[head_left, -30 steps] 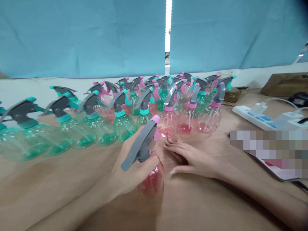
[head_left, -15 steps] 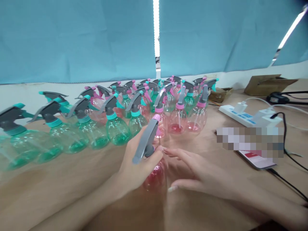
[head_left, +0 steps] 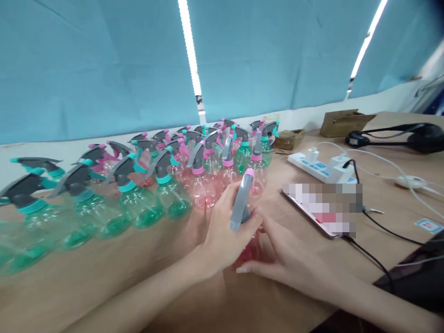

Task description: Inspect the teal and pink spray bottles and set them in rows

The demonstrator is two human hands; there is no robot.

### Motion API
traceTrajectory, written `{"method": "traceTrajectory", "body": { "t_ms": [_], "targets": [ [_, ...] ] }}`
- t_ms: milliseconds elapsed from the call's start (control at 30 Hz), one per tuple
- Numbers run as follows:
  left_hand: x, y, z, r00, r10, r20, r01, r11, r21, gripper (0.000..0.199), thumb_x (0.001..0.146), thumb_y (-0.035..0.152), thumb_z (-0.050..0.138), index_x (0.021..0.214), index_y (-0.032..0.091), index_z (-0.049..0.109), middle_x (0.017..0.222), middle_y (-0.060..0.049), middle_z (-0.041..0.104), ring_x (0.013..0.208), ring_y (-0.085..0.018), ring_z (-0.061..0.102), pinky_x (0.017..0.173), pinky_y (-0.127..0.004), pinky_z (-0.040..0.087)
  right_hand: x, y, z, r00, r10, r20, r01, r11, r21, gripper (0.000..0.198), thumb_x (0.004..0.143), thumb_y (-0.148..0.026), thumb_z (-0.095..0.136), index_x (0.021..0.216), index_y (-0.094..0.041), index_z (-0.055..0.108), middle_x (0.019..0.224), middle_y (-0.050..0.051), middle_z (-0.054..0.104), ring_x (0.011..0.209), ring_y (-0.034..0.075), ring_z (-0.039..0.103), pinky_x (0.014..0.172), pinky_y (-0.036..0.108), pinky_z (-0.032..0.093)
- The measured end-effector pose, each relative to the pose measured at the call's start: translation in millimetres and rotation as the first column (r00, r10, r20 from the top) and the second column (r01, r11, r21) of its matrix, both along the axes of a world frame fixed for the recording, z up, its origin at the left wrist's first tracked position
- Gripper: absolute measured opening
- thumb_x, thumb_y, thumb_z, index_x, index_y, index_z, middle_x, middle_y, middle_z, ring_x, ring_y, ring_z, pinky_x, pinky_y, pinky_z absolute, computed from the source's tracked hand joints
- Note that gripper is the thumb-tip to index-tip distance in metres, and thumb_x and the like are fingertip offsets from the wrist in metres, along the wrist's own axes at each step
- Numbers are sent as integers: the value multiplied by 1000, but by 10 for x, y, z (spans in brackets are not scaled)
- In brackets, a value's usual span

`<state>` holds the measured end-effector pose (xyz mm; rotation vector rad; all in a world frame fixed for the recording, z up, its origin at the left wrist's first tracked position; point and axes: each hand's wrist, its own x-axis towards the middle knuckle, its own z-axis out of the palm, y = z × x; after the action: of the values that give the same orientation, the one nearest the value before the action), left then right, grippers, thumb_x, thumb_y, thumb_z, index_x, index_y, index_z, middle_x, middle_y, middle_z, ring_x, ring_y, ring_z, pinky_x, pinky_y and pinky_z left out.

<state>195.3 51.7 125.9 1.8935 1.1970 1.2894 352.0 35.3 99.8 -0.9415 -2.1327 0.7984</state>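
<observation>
A pink spray bottle point(head_left: 248, 250) with a grey and pink trigger head point(head_left: 242, 201) stands nearly upright in front of me. My left hand point(head_left: 222, 231) is closed around its neck, just under the head. My right hand point(head_left: 289, 256) curves about the bottle's right side, thumb low at the front and fingers partly hidden behind. Reddish liquid shows through the clear body. Just beyond my hands are more pink-collared spray bottles point(head_left: 204, 187), and to the left is a row of green spray bottles point(head_left: 138, 206).
At right lie a phone point(head_left: 312, 215) with a cable and a white power strip point(head_left: 321, 169) with plugs. Headphones point(head_left: 398, 136) and an opened cardboard box point(head_left: 343, 124) sit farther back. A small brown box point(head_left: 289, 138) is beside the bottles. A blue curtain point(head_left: 121, 60) hangs behind.
The view has swung to the right, so the bottles appear farther left. My right hand has closed in from beside the pink spray bottle onto its body. The left hand keeps its grip.
</observation>
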Motion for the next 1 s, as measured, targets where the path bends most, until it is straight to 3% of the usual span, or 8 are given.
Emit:
{"method": "traceTrajectory", "body": {
  "t_ms": [133,233,333,500,600,700,833,1000],
  "targets": [
    [206,155,38,995,-87,-39,87,996,-19,42,84,21,59,125,25,50,109,-5,62,95,-22,62,86,-42,51,221,90,17,999,-35,-2,35,999,5,76,75,-49,75,139,-28,41,133,9,59,121,32,56,98,48,48],
    [292,232,110,985,-162,-57,160,986,-35,63,83,30,65,139,25,38,139,-11,48,122,-28,51,103,-48,42,419,181,3,998,-66,15,65,998,16,73,75,-51,75,137,-28,44,130,9,60,118,32,58,96,48,48],
    [282,268,82,984,-177,-37,175,984,-44,80,82,40,68,148,30,23,150,-9,39,136,-29,38,110,-51,35,653,368,2,990,-140,-21,140,990,34,67,74,-52,76,129,-26,48,122,8,64,110,30,62,90,44,52],
    [121,228,-245,982,-146,-122,125,978,-168,61,87,36,62,140,29,32,142,-8,48,132,-26,45,112,-50,35,1077,1033,51,959,-282,-39,284,943,175,65,71,-50,77,124,-24,51,119,10,64,109,31,61,95,48,48],
    [23,187,-404,980,-121,-157,77,963,-259,50,87,32,60,133,27,38,136,-8,51,129,-25,46,110,-51,36,1233,1486,52,953,-304,2,303,949,86,68,71,-51,76,127,-24,48,120,11,62,111,32,59,95,50,48],
    [-44,174,-439,983,-102,-152,57,960,-275,41,88,33,58,126,27,42,130,-8,53,124,-24,50,108,-50,39,1272,1814,18,948,-317,9,316,947,57,70,69,-54,77,126,-22,51,120,13,62,108,33,60,91,51,50],
    [-73,191,-420,981,-106,-160,64,966,-250,36,89,32,57,123,28,44,126,-6,54,119,-23,52,105,-50,41,1245,2029,-71,950,-313,4,313,950,20,72,73,-55,73,132,-22,48,127,13,59,107,30,61,90,48,52],
    [-47,229,-475,977,-110,-184,63,968,-243,36,88,27,55,122,27,44,123,-6,56,117,-23,53,105,-52,40,1218,2070,-198,964,-264,29,264,964,-7,75,73,-53,75,135,-23,48,125,13,60,105,30,63,88,49,53]
  ]
}}
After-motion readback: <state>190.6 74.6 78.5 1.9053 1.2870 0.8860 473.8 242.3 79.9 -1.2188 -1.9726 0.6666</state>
